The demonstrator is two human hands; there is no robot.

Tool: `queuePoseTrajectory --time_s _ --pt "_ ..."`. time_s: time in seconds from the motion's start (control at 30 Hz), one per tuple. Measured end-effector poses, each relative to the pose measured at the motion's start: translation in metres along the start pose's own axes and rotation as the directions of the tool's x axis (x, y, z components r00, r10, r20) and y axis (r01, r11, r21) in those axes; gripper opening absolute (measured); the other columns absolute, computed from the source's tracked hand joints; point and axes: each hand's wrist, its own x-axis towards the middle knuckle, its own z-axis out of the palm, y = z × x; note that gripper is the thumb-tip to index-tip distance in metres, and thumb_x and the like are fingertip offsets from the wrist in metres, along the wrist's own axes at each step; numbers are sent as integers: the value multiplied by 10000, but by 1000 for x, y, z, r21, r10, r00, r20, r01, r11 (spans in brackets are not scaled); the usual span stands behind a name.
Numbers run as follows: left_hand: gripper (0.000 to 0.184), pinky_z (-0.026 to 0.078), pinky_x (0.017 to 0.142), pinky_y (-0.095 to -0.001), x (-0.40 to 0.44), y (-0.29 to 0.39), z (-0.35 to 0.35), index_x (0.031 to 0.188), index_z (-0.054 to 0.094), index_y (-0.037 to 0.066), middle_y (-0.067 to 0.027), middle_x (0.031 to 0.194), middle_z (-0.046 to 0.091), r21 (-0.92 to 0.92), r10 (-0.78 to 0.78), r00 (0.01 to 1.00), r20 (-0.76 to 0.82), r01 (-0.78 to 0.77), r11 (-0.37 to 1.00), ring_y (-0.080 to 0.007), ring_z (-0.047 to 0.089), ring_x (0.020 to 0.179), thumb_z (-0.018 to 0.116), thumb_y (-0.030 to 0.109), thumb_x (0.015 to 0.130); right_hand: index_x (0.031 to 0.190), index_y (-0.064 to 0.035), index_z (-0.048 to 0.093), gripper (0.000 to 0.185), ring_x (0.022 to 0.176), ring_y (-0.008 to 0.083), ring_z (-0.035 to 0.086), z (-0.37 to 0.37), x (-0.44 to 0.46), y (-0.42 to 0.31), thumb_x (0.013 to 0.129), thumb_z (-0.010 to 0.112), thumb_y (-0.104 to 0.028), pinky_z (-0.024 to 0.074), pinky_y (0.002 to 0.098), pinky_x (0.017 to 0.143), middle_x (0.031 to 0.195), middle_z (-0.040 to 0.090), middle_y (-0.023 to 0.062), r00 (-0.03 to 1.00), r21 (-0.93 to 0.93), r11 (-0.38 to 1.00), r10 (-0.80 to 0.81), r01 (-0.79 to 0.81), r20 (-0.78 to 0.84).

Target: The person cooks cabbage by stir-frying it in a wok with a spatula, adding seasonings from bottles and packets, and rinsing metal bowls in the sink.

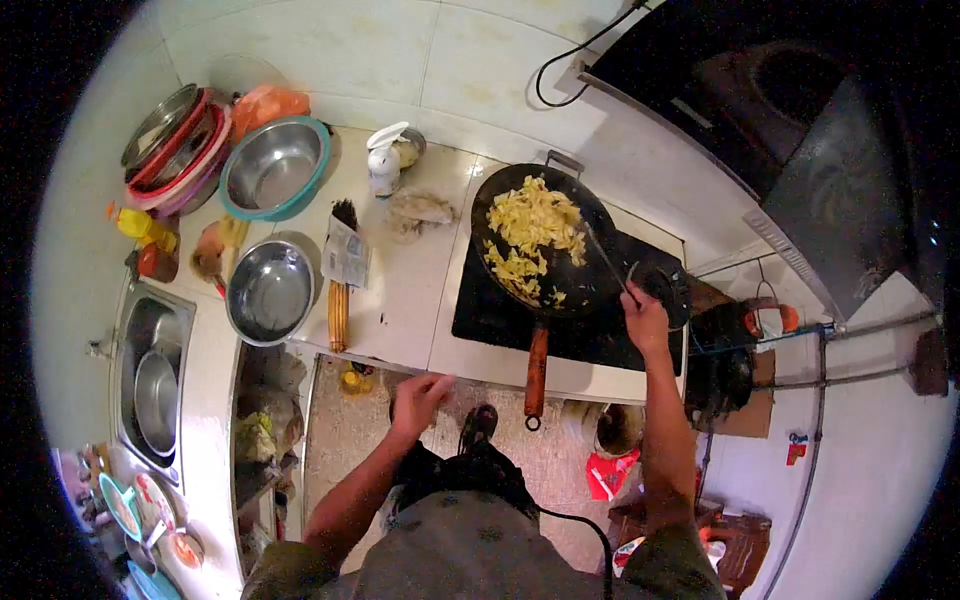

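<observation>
The right grip (645, 312) wraps round a spatula (608, 257) slanting into yellow food (533, 222), likely keeping it off the heat; the left grip (420, 402) is half-curled, apparently empty. The wok (590, 290) sits on the cooktop (600, 345), its wooden handle (537, 370) bodyward, presumably for reach

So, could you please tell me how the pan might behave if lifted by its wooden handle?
The pan would probably feel front-heavy, since the food lies well beyond the long wooden handle. It may twist, as that handle looks slim. The food, being in loose pieces, could slide if tilted.
</observation>
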Motion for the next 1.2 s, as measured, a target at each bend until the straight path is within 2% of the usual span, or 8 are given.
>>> queuePoseTrajectory --time_s 0.1,0.2,0.3,0.4,0.73,0.93,1.07,1.2 --pt "434 473 605 -269 21 7 51 885 662 -23 -68 784 657 80 -114 982 153 103 991 -124 572 646 515 382 943 1180 -145 615 343 865 392 621 41 20 3 889 563 -318 497 431 761 969 642 212 995 247 967 -45 65 -87" --pt "500 503 650 -307 23 10 101 1034 617 4 -103 997 644 -347 -241 940 239 315 883 -164 595 763 427 461 965 1226 -206 574 356 774 388 624 48 -4 1 883 568 -300 504 477 674 869 651 186 967 149 956 -254 253 -16" --pt "432 513 608 -297 2 53 131 1133 517 53 -106 947 608 -534 -276 703 655 690 489 -181 599 727 501 438 939 1213 -232 586 343 733 358 628 -32 -21 18 873 574 -275 508 457 645 838 639 175 940 14 956 -290 293 180" --pt "343 465 491 -268 1 59 158 1037 512 48 -54 783 549 -306 -386 861 332 486 819 -143 551 585 624 335 885 1184 -236 610 321 726 352 629 -95 -19 63 868 580 -277 510 455 652 860 644 160 911 -11 927 -367 375 188" --pt "324 369 387 -242 -4 62 190 897 492 70 12 673 470 -382 -463 856 231 517 766 -86 447 478 683 326 839 1180 -151 614 349 867 412 619 20 41 102 900 543 -347 498 468 775 958 657 200 992 324 940 -122 107 25" --pt "419 493 571 -283 -13 28 171 1100 548 -1 -73 902 643 -578 -394 909 137 396 713 -158 631 718 626 348 881 1162 -35 611 364 916 358 636 70 80 79 901 564 -285 493 406 793 1007 653 221 999 707 705 16 -46 49" --pt "287 528 635 -302 -68 -15 108 1046 614 24 -74 888 654 -470 -386 892 -236 243 849 -158 630 718 624 260 884 1329 -82 497 457 435 62 334 48 88 88 948 526 -332 261 261 402 602 481 -11 922 720 649 -74 -244 379" --pt "244 482 487 -276 -127 -145 25 789 650 7 -46 640 590 -229 -447 778 -442 384 894 -152 566 529 723 241 790 1310 -57 509 481 462 66 360 105 114 89 929 559 -346 274 274 408 625 484 -5 984 679 734 -94 -34 150"
